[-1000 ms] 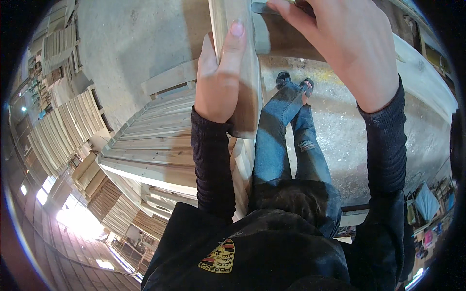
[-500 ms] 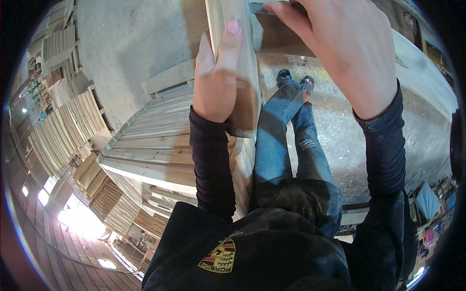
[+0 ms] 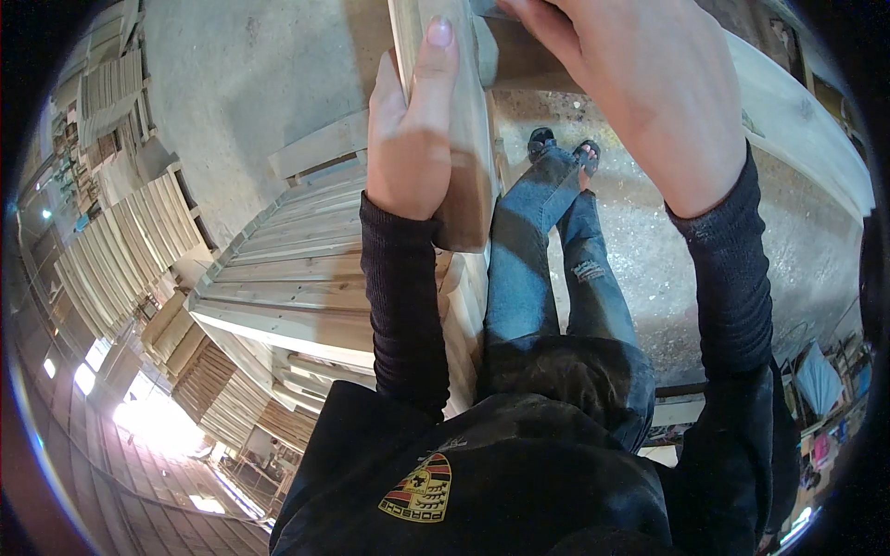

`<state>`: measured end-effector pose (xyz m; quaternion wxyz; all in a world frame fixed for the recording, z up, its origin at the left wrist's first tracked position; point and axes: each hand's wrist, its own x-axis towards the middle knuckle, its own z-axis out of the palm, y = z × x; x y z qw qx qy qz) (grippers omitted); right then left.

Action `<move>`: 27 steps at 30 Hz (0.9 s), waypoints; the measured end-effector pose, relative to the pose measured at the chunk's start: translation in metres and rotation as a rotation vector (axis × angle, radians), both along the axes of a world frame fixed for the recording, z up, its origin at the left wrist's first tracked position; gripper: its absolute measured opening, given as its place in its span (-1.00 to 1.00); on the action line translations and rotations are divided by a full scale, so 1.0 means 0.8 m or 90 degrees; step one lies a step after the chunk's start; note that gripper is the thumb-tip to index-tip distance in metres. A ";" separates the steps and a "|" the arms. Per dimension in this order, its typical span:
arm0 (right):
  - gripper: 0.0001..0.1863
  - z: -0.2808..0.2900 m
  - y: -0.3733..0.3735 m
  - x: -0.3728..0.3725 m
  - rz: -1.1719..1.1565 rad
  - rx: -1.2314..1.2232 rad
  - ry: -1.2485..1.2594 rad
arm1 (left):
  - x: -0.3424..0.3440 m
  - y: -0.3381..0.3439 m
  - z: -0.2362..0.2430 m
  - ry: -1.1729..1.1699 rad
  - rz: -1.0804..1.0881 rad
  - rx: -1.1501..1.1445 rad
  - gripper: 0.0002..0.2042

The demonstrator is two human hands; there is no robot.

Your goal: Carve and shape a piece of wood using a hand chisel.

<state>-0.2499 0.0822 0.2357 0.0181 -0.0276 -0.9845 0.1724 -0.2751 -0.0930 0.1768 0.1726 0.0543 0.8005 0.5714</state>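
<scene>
My left hand (image 3: 408, 153) pinches the beam (image 3: 469, 176) at twelve o'clock, thumb on top; I cannot tell what my right hand (image 3: 663, 102), at two, grips. I judge the beam stiff, fairly heavy, best held by its long edges.

A woodworking workshop, with stacked boards (image 3: 287, 278), rows of pale wooden slats (image 3: 128, 243), grey floor (image 3: 250, 69).
</scene>
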 end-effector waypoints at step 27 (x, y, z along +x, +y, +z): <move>-0.74 -0.011 -0.014 0.006 -0.116 -0.074 -0.037 | 0.002 -0.003 0.003 -0.018 0.021 0.029 -0.47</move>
